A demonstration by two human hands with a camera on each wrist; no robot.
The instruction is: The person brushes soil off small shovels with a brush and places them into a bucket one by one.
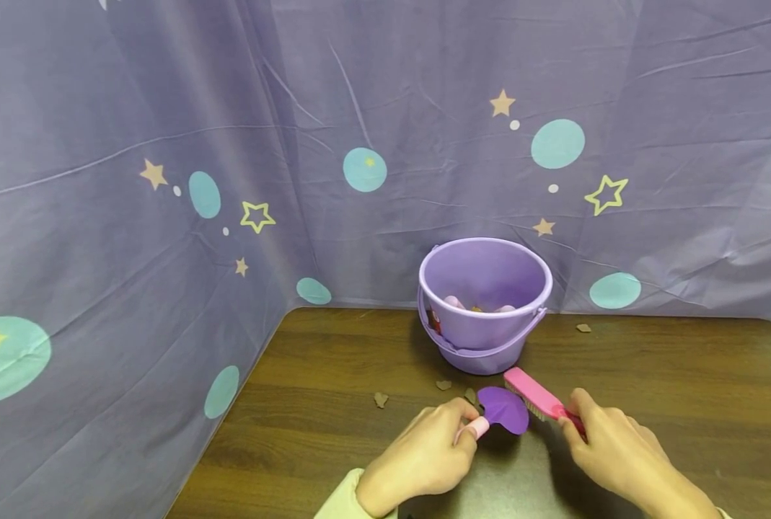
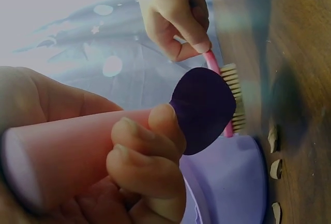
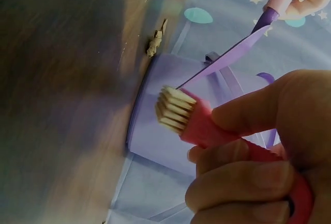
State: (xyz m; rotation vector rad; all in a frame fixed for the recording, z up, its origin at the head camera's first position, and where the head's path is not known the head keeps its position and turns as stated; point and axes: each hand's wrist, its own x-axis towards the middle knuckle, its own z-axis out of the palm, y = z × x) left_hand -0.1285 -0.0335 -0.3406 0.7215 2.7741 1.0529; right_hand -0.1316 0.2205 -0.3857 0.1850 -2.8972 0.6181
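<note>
My left hand (image 1: 427, 448) grips a toy shovel by its thick pink handle (image 2: 77, 151). The shovel's purple blade (image 1: 504, 409) is held above the wooden table, in front of the bucket. In my right hand (image 1: 619, 448) is a pink brush (image 1: 536, 393), held by its handle with the pale bristles (image 3: 175, 109) facing down and toward the blade. Seen from the left wrist, the brush partly passes behind the shovel blade. Small brown leaf-like pieces (image 1: 443, 385) lie on the table close to the blade, one of them partly next to its edge.
A purple bucket (image 1: 482, 339) with its handle down stands toward the back of the table (image 1: 314, 404); pinkish things (image 1: 453, 302) show inside. More brown pieces lie at its left front (image 1: 381, 400) and back right. A purple patterned curtain (image 1: 411, 238) encloses the back and left.
</note>
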